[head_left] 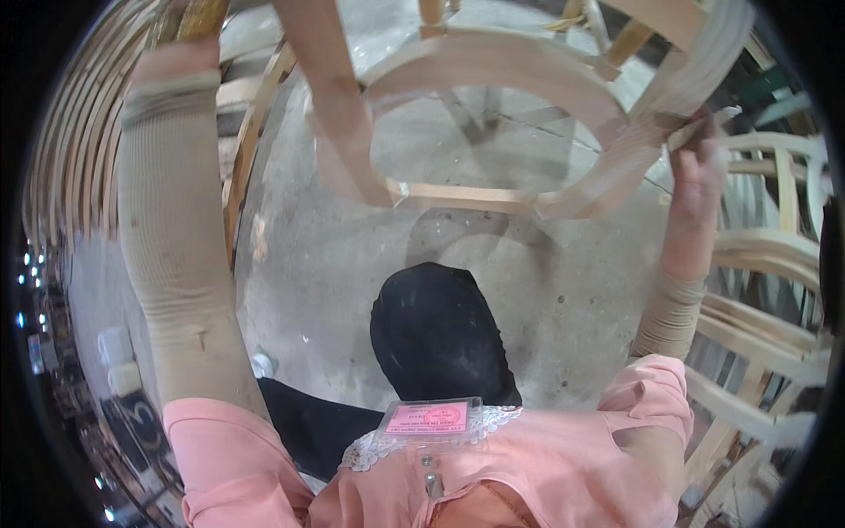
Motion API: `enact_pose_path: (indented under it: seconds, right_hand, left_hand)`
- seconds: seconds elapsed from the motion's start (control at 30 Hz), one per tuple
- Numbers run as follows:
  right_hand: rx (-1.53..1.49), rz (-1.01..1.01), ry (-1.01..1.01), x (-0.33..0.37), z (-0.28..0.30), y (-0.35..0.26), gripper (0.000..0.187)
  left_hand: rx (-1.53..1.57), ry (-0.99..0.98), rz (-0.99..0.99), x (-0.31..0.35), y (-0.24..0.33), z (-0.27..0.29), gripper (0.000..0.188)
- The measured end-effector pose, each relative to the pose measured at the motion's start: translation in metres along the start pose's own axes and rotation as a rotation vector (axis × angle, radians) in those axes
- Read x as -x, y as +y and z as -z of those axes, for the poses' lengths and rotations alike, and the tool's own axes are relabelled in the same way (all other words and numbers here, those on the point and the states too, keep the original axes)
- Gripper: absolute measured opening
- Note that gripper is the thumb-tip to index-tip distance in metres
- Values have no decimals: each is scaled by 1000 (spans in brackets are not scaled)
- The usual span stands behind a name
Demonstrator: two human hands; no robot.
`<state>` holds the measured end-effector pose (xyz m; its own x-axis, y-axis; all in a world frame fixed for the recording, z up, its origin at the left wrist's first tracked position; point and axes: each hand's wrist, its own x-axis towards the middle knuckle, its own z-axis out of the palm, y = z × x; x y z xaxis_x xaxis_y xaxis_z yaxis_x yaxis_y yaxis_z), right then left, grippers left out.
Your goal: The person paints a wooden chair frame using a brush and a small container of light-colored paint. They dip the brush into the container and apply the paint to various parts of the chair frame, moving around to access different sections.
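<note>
A pale wooden chair frame (493, 62) with a rounded seat ring stands in front of me, over the concrete floor. My right hand (700, 163) is at the right side of the frame, beside a curved upright. Its fingers are closed on a small, thin, pale flat piece (695, 130), pressed near the wood; blur hides its exact kind. My left arm, in a ribbed beige sleeve, reaches up to the far left. Only the wrist and part of my left hand (180, 57) show, next to something yellowish-brown at the picture's edge; the fingers cannot be made out.
Many curved wooden parts (79, 150) are stacked at the left. More pale wooden frames (766, 246) stand close by my right arm. My dark-clad knee (440, 330) is below the chair frame. A white container (119, 361) sits at the lower left.
</note>
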<state>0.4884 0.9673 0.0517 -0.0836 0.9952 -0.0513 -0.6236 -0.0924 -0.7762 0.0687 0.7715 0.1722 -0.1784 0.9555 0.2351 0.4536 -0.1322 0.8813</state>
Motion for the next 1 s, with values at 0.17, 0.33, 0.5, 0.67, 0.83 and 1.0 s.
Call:
enact_pose_path:
  seconds: [0.17,0.33,0.5,0.67,0.83,1.0]
  right_hand:
    - [-65,43,103,-26,-5,-5,25]
    - [9,136,17,-28,-10,-9,27]
    - [39,231,60,-7,-21,-3,28]
    - [35,175,-117,25,19,-28,34]
    - [404,153,141,117,14,31,26]
    - [1108,-76,-409,179,-28,63,29]
  left_hand:
    - [-374,-74,117,22,-16,-8,46]
    - [-611,-148,125,39,-28,-12,45]
    - [-822,-243,64,48,-38,-9,45]
    - [-1016,-259,-111,70,-43,11,46]
    - [-1250,-140,-154,180,-42,74,46]
    - [-1354,483,211,363,-35,163,47]
